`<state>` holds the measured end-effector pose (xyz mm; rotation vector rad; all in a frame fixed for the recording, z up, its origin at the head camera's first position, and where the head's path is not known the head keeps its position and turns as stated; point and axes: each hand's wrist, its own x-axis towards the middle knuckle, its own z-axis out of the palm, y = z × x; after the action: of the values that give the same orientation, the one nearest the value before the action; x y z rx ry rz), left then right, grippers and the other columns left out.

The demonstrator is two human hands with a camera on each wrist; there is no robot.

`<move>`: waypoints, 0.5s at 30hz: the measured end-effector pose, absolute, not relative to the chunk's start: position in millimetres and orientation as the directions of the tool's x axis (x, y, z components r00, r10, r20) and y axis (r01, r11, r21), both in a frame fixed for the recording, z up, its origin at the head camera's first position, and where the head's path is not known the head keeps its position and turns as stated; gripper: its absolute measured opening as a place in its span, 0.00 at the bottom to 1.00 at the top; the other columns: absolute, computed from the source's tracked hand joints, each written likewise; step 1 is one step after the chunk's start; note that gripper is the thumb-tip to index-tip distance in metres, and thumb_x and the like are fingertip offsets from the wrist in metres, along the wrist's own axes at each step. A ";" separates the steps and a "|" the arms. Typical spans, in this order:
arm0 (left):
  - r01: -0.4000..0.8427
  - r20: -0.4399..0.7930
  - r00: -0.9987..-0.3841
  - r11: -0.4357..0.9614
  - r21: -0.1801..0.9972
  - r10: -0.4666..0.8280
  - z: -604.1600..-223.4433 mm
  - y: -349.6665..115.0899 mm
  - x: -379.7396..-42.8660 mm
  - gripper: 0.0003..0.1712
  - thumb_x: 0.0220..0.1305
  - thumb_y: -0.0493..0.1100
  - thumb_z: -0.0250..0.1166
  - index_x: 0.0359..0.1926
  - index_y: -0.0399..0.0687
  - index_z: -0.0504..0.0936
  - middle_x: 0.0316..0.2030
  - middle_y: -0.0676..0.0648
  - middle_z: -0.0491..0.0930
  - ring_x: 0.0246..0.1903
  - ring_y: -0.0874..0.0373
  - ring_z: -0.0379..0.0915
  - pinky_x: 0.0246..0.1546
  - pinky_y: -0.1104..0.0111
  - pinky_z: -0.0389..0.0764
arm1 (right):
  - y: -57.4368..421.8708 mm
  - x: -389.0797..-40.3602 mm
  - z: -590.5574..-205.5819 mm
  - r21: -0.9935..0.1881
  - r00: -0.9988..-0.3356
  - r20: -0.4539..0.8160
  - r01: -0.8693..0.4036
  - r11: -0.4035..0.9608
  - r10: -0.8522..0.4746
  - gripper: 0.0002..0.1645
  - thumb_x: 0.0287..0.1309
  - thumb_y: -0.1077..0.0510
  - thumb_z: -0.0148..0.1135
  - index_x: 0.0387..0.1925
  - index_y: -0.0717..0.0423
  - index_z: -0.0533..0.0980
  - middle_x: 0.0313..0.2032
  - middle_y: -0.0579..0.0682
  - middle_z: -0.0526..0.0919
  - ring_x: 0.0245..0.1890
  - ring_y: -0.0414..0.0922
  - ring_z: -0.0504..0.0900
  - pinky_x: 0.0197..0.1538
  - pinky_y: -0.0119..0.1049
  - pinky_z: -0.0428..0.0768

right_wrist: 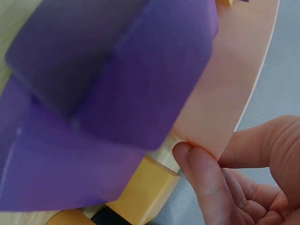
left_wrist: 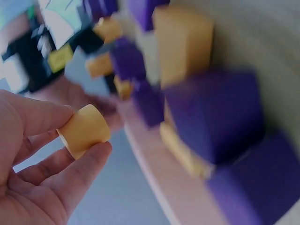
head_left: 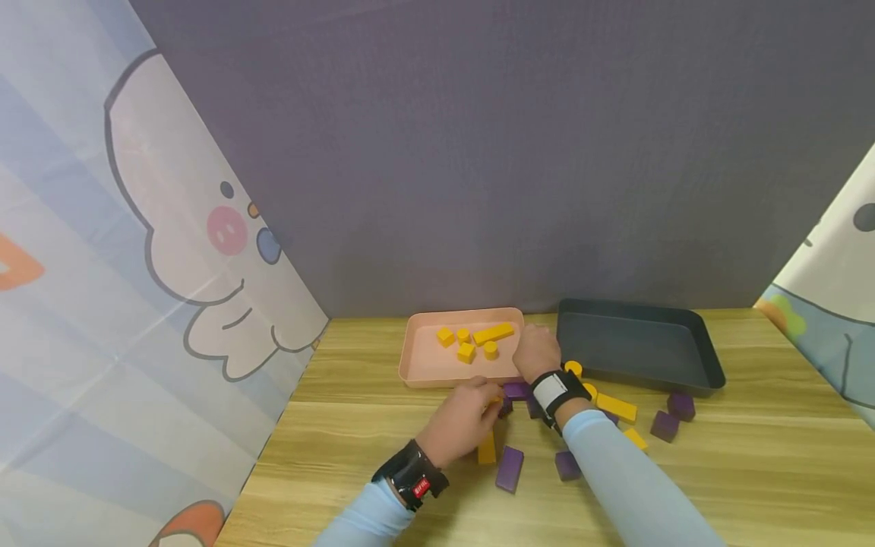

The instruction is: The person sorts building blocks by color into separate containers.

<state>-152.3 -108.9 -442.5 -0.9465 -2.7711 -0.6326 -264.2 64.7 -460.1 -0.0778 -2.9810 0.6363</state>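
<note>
Pale blue sleeves (head_left: 630, 475) are seen nearest in the head view. Beyond them, a yellow cylinder (left_wrist: 85, 130) is pinched between the thumb and fingers of the left hand (head_left: 456, 425), which is held just in front of the near edge of a pink tray (head_left: 420, 368) on the wood-grained table (head_left: 328, 425). At the tray's right side, its edge is gripped between the thumb and fingers of the right hand (head_left: 536, 355).

The cylinder is judged to be light, rigid and hard to break, perhaps a little slick on its smooth surface and apt to roll if laid on its side; it is best taken by the curved wall, with the fingertips opposed. The tray is judged to be thin-walled and light, and might be flexed or slid if pulled by one edge, so a hold near a corner should be steadier.

In the head view the cylinder is mostly covered by the fingers; in the left wrist view its curved side is plainly shown. The pinch on the tray's edge is revealed only in the right wrist view, where much is blocked by a large purple block (right_wrist: 145, 79). Five yellow pieces (head_left: 466, 352) inside the pink tray, and the dark tray (head_left: 636, 346) to its right, are shown whole only in the head view.
</note>
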 end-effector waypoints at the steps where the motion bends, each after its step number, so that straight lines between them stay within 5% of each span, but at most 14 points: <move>1: 0.601 0.277 -0.799 0.718 0.352 0.534 -439.1 -112.4 -155.5 0.08 0.70 0.38 0.68 0.47 0.46 0.88 0.44 0.51 0.86 0.42 0.65 0.80 0.43 0.78 0.82 | 64.9 -264.3 -460.3 -0.412 -0.995 0.077 0.031 0.911 0.069 0.21 0.52 0.62 0.70 0.46 0.73 0.82 0.39 0.66 0.89 0.38 0.59 0.89 0.46 0.53 0.89; 15: 0.458 0.438 -0.856 0.796 0.396 0.275 -427.4 -158.7 -218.4 0.09 0.66 0.35 0.71 0.47 0.41 0.89 0.45 0.44 0.89 0.43 0.53 0.83 0.41 0.66 0.85 | 63.1 -265.5 -461.0 -0.414 -0.995 0.059 0.052 0.909 0.083 0.22 0.54 0.62 0.71 0.49 0.73 0.82 0.39 0.65 0.89 0.36 0.56 0.88 0.47 0.52 0.89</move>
<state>-218.4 -158.7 -427.4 -0.5564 -2.6240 -0.7102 -265.5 63.1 -461.0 -0.1059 -2.9955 0.6471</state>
